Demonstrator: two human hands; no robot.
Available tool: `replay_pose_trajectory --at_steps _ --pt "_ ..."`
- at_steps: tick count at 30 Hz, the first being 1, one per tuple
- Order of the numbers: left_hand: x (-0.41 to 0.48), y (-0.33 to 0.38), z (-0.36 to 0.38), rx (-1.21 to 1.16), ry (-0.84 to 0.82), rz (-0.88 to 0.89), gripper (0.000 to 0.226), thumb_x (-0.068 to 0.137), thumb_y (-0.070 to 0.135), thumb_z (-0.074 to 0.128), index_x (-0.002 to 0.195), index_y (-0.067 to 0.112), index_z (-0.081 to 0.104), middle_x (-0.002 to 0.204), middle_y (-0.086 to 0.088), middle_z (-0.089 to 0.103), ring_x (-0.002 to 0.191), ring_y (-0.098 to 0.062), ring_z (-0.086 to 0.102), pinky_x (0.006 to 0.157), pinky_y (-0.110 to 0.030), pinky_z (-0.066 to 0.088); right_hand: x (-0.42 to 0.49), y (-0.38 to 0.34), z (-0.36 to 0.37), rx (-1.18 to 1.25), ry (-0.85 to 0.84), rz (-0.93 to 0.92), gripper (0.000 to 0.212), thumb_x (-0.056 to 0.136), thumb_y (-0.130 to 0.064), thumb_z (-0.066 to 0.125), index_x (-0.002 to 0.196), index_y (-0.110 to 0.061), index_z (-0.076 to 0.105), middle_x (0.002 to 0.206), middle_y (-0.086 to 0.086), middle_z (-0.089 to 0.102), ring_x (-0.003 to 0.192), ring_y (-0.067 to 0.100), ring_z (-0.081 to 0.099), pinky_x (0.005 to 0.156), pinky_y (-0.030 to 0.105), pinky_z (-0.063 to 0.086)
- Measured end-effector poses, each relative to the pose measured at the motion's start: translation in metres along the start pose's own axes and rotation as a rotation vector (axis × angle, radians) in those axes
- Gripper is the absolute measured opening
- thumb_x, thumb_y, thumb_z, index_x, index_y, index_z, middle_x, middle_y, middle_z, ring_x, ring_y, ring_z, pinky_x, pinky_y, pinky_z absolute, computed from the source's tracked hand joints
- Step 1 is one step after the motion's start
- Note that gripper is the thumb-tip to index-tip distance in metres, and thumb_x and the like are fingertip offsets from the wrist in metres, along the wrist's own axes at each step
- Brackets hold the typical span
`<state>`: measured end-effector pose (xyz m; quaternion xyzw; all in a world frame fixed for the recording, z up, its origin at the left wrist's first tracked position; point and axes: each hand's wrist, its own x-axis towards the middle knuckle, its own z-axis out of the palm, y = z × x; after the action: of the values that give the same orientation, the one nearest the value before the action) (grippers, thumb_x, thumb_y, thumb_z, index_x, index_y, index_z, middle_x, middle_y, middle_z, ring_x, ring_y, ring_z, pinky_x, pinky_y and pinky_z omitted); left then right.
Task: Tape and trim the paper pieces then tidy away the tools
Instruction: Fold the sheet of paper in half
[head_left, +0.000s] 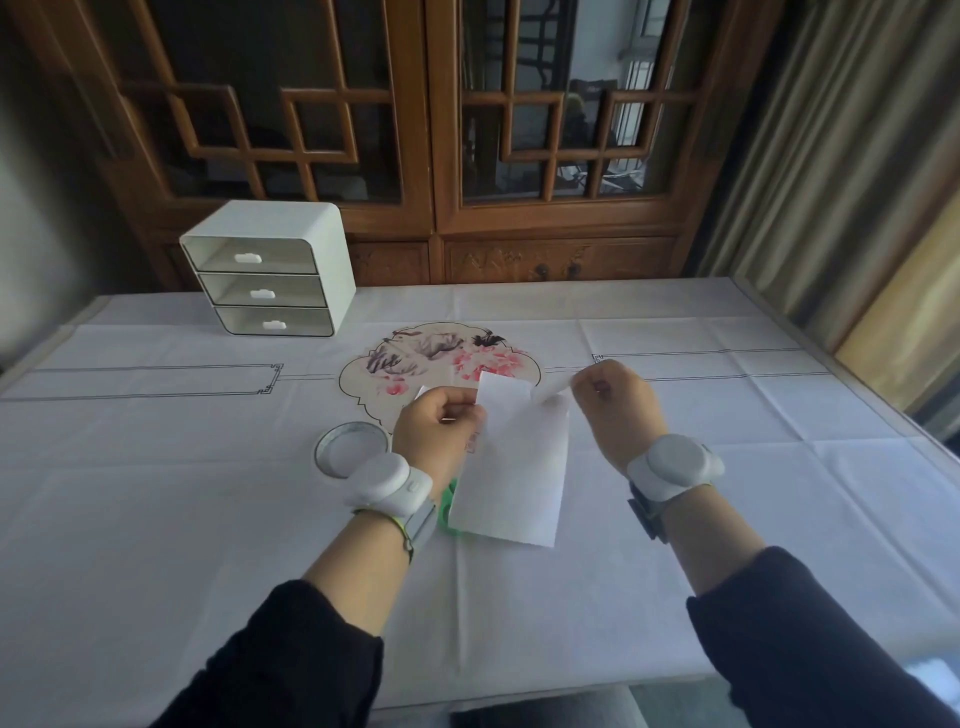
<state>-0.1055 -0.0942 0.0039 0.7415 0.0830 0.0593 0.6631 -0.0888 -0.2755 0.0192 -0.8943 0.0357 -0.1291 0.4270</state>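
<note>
Two hands are raised over the table (727, 467), each closed on paper. Left hand (436, 441): fingers curled shut, pinching the left edge of the sheet (514, 467) near its top; a small white corner shows above the knuckles, and whether that is a second piece cannot be told. The sheet hangs down and to the right of those fingers, its lower edge near the left wrist. Right hand (615, 410): fingers closed in a pinch on a narrow white strip (553, 391), which runs left from the fingertips to the sheet's upper right corner. Whether the strip is tape or paper cannot be told. Tape roll (350, 454) lies flat on the cloth, just left of the left hand, partly hidden by the wrist device. A green item (448, 506), mostly hidden, lies beneath the sheet beside the left wrist. Drawer unit (270, 270) stands well beyond the left fingers, all three drawers shut.
</note>
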Motion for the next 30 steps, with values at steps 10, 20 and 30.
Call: replay_pose_trajectory --at_steps 10,20,30 --pt "0.013 -0.015 -0.006 -0.08 0.104 -0.043 0.023 0.082 0.005 0.06 0.074 0.027 0.064 0.072 0.0 0.064 0.068 -0.02 0.056 0.076 -0.037 0.048 0.019 0.05 -0.004 0.055 0.111 0.38 0.02 0.092 -0.011 0.037 0.099 -0.005 0.054 0.084 0.014 0.066 0.068 0.028 0.06 0.056 0.028 0.043" --pt "0.015 -0.013 -0.002 -0.294 0.081 -0.171 0.018 0.085 0.002 0.057 0.08 0.018 0.063 0.083 -0.006 0.067 0.082 -0.027 0.06 0.087 -0.043 0.052 0.014 0.06 0.004 0.155 0.073 0.393 0.024 0.085 -0.002 0.052 0.107 -0.01 0.06 0.093 0.004 0.072 0.083 0.021 0.065 0.07 0.026 0.045" --pt "0.009 0.001 0.008 -0.397 0.055 -0.179 0.013 0.086 0.001 0.057 0.085 0.013 0.062 0.09 -0.011 0.065 0.08 -0.024 0.06 0.079 -0.034 0.053 -0.014 0.013 0.026 0.068 -0.118 0.135 0.037 0.087 -0.043 0.058 0.08 -0.007 0.056 0.068 -0.001 0.05 0.063 0.019 0.043 0.051 0.025 0.032"
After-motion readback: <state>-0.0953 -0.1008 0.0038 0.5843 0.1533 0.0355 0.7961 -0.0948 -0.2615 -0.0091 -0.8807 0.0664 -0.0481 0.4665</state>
